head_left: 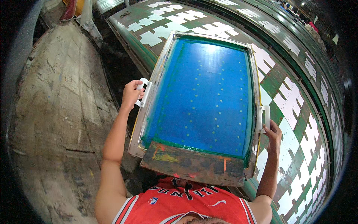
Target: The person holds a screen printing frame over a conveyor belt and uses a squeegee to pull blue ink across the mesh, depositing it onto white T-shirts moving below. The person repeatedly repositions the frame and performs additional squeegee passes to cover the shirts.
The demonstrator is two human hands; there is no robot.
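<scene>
- The left hand (133, 93) grips a white handle (147, 95) on the left rail of a screen-printing frame (138, 138).
- The right hand (273, 131) grasps the lower end of the matching right handle (267, 116).
- Blue mesh (205, 97) with rows of pale dots fills the frame.
- A paint-smeared board (194, 164) spans its near end, close to a red sleeveless jersey (182, 198).
- Notched white pieces (287, 136) cover much of the long green-brown table (123, 22).
- Worn, stained floor (63, 100) lies left.

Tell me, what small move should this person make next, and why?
Perhaps slide the right hand up the right white handle: it seems to grip near the lower end, while the left hand holds the left white handle nearer its middle.
</scene>
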